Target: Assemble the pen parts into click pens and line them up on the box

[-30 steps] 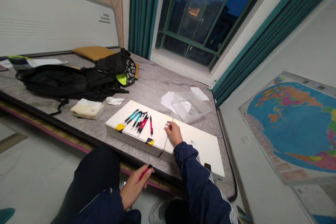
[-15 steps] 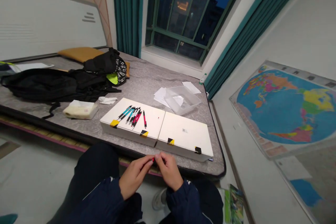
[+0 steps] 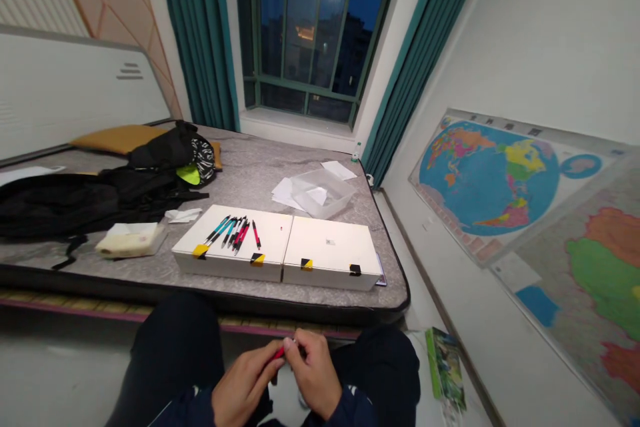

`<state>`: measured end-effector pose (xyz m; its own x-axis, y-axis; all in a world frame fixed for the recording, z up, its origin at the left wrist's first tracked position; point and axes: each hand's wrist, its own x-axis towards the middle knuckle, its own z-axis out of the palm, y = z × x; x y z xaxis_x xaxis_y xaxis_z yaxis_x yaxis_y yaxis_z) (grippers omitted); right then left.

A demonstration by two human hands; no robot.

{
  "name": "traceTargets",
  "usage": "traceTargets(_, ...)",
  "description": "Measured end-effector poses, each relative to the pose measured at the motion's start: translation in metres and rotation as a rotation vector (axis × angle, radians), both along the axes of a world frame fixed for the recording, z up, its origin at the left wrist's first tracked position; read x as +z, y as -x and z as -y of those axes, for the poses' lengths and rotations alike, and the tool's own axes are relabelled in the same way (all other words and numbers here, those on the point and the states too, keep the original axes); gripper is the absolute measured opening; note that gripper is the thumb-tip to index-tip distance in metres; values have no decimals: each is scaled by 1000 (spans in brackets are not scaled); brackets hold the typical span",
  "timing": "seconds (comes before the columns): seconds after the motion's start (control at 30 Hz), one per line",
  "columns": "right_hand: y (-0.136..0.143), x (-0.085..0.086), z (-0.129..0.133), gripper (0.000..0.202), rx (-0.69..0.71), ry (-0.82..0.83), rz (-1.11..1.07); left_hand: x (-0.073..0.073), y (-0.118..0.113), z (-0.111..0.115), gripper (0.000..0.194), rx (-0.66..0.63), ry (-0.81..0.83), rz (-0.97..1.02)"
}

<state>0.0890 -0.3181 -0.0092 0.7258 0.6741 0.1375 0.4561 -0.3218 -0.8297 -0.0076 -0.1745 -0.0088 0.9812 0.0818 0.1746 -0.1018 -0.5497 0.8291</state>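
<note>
A red pen (image 3: 279,352) is held in front of my lap, partly hidden by fingers. My left hand (image 3: 245,379) is closed round its barrel. The thumb and fingers of my right hand (image 3: 316,373) pinch at the pen's end; whether a separate small part sits there is hidden. Beyond the hands, several blue, black and red pens (image 3: 233,233) lie in a row on the left white box (image 3: 200,265). One red pen (image 3: 257,234) lies slightly apart from them, and a tiny red piece (image 3: 281,228) rests near that box's right side.
A second white box (image 3: 345,240) stands against the first on the grey mattress (image 3: 240,167). Behind are a clear plastic tray (image 3: 335,203) and papers (image 3: 284,192). Tissues (image 3: 131,240) and a black backpack (image 3: 100,197) lie left. A world map (image 3: 493,173) hangs on the right wall.
My view has turned to the right and tilted up a little. Both hands sit lower, nearer my lap, and more of the red pen shows between them. The boxes and pens look unmoved.
</note>
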Motion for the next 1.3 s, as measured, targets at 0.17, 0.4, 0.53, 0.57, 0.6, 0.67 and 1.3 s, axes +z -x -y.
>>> traceTargets(0.17,-1,-6,9,44,-114,-105,-102,-2,3,4,32,64,0,16)
traceTargets(0.4,-15,-18,11,48,-262,-577,-810,10,6,7,26,190,361,27)
traceTargets(0.53,-3,-23,2,50,-102,-461,-995,16,5,5,27,366,321,184)
traceTargets(0.57,1,-24,0,52,-57,-370,-944,18,5,5,26,408,272,228)
traceTargets(0.6,4,-25,-2,53,-38,-290,-841,19,4,5,25,436,221,262)
traceTargets(0.67,10,-24,-4,51,-71,-201,-561,21,2,5,24,412,138,280)
traceTargets(1.3,14,-8,15,54,-51,-94,-170,13,7,11,7,98,-292,168)
